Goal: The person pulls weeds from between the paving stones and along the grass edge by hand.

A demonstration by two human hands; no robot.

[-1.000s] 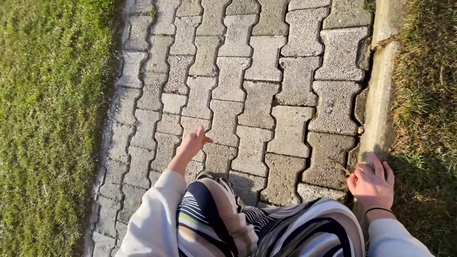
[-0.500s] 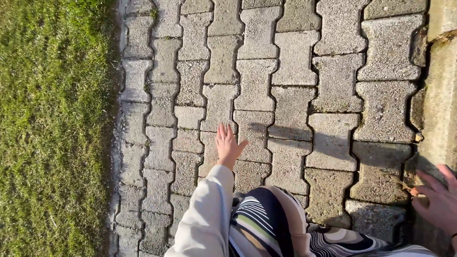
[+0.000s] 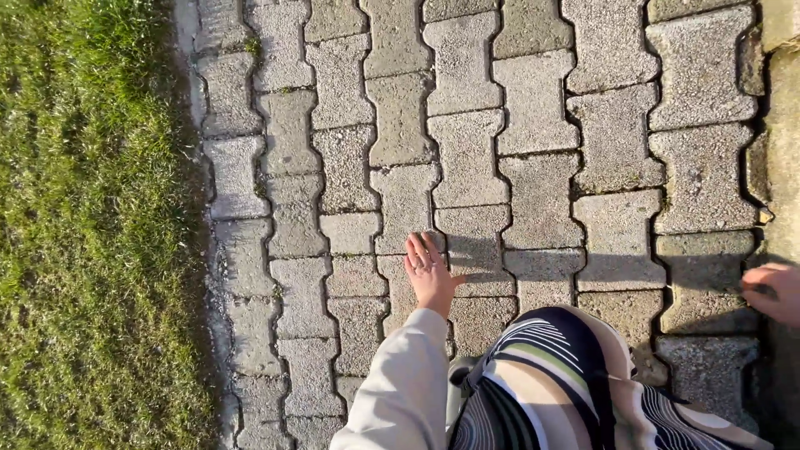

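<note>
1. Path (image 3: 500, 125) of interlocking grey pavers, running top to bottom through the middle; bare stone ahead of both hands.
2. Grass (image 3: 83, 233) along the whole left edge, meeting the pavers in a ragged line.
3. Kerb (image 3: 783, 108) of pale concrete down the far right edge, just beyond the last pavers.
4. Striped skirt (image 3: 550, 375) at bottom centre, over the nearest pavers.
5. Pale sleeve (image 3: 400, 392) rising from the bottom edge to the left wrist.
6. Left hand (image 3: 429, 271) open, fingers together, thumb out, over a paver mid-path; touching or not, cannot tell.
7. Right hand (image 3: 773, 292) cut by the right edge beside the kerb, fingers curled; holding anything or not, cannot tell.
</note>
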